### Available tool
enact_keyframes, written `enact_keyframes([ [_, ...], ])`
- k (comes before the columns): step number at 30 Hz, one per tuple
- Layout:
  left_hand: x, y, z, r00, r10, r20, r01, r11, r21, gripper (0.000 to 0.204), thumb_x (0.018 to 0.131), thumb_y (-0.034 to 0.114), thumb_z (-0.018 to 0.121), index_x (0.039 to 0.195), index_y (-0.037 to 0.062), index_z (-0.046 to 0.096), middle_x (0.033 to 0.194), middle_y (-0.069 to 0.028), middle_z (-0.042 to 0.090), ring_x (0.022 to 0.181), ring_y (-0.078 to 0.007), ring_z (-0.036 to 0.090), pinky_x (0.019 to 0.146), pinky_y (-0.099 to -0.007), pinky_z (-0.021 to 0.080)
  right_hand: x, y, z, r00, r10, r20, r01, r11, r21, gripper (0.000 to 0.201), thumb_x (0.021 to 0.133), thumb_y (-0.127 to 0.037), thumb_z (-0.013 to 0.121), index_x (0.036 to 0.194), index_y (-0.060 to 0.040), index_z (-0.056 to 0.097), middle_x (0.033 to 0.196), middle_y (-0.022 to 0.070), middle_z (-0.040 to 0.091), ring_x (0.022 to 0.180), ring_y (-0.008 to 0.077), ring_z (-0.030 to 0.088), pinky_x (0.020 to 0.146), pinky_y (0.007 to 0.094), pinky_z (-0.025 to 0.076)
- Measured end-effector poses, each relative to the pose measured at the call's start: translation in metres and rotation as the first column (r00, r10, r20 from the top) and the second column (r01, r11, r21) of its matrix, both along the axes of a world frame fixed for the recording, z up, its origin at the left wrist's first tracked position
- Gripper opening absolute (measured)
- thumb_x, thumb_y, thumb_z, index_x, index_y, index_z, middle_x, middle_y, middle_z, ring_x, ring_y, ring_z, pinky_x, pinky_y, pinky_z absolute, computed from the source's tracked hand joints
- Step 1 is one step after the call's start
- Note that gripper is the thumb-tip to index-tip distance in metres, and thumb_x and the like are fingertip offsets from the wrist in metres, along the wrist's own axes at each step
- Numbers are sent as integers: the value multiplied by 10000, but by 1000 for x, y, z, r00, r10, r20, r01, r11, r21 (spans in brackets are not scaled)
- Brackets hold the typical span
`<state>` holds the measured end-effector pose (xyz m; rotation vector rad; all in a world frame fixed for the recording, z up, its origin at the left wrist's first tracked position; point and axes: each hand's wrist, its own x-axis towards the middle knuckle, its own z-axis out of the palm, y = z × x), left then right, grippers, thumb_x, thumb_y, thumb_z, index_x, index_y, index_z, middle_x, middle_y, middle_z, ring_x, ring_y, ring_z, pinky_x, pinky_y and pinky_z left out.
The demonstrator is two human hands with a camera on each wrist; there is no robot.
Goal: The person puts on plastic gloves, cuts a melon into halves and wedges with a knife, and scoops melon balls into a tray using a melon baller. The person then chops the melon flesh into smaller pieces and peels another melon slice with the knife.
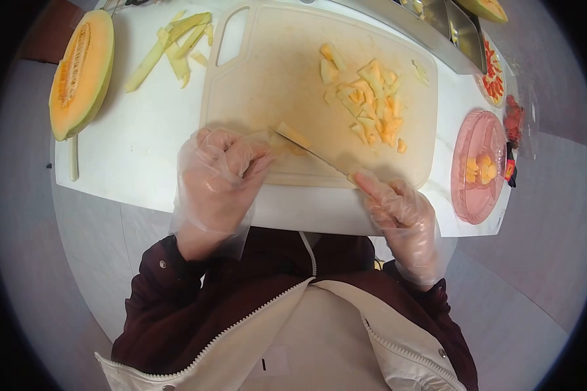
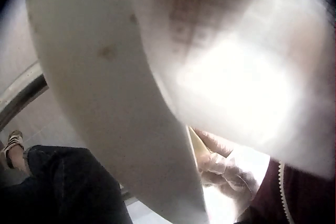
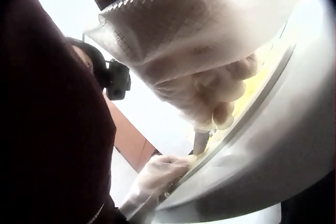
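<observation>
My right hand (image 1: 403, 212), in a clear plastic glove, grips a knife (image 1: 314, 152) whose blade slants toward the left over the front of the cutting board (image 1: 261, 85). The blade lies against a pale orange melon slice (image 1: 295, 132). At that slice's left end, my gloved left hand (image 1: 218, 163) holds it with curled fingers. In the right wrist view the blade (image 3: 200, 142) shows between both hands. Plastic glove film covers much of the left wrist view. Cut melon pieces (image 1: 372, 104) with green edges lie heaped on the board's right half.
A halved melon (image 1: 81, 75) rests at the table's left edge, beside peel strips (image 1: 176, 45). On the right stands a pink plate (image 1: 466, 189) with some melon pieces. Metal trays (image 1: 430, 32), a plate of red pieces (image 1: 494, 78) and a red-filled clear container (image 1: 514, 120) are behind it.
</observation>
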<state>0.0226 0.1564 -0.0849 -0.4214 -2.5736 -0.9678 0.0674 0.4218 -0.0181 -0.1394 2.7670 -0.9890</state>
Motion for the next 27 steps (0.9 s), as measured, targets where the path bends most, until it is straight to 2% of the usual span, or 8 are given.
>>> enact_keyframes([
  [5,0,0,0,1000,-13,-16,13,1000,9,186,716,62,858,846,108,734,835,-55,614,777,-289,596,686,-414,481,12,19,4,995,-93,35,96,992,-81,654,772,117,697,1327,-226,748,805,27,585,700,185,586,679,315,518],
  [8,1,-5,3,999,-50,6,51,998,-23,184,723,45,849,860,100,740,869,-69,641,810,-294,618,709,-415,493,17,23,10,989,-108,100,116,990,-79,464,856,58,727,1296,-90,751,915,35,610,758,136,544,697,258,468],
  [10,2,-5,1,999,-29,-13,29,999,-21,180,742,24,833,888,83,746,937,-98,681,864,-300,648,752,-421,512,14,22,11,995,-15,99,22,998,-66,470,844,44,740,1289,-104,761,956,38,646,744,124,547,680,260,470],
  [12,1,-6,3,997,-72,-23,70,995,-64,167,765,-6,809,904,62,746,992,-125,700,906,-307,663,785,-407,527,15,24,-7,993,68,-97,-86,977,-197,592,785,41,753,1347,-142,731,992,60,676,755,162,606,678,294,509],
  [15,5,-3,-1,996,-52,78,52,999,10,103,820,-35,766,887,35,733,999,-120,699,897,-261,662,809,-349,528,11,15,-15,929,146,-339,-125,989,83,676,763,20,720,1403,-197,689,1019,78,689,777,236,645,685,363,539],
  [19,6,-5,-7,985,-46,167,21,989,150,131,822,-57,756,866,53,700,914,-79,661,854,-225,637,750,-311,501,12,10,-14,965,134,-225,-142,990,-22,668,797,0,654,1414,-256,674,974,62,675,819,280,661,709,405,544],
  [23,4,-5,-12,990,-35,137,23,996,90,131,837,-61,734,839,58,679,913,-47,649,866,-189,631,747,-295,492,11,24,-18,996,76,-55,-86,977,-193,609,846,-2,638,1403,-243,681,893,39,656,813,248,653,714,392,535],
  [27,2,-7,-5,991,-56,126,53,998,20,100,820,-28,763,855,48,707,921,-95,688,904,-250,672,799,-351,525,20,33,-12,999,33,-40,-42,972,-231,563,883,-13,641,1396,-241,687,858,43,652,788,238,638,712,371,530],
])
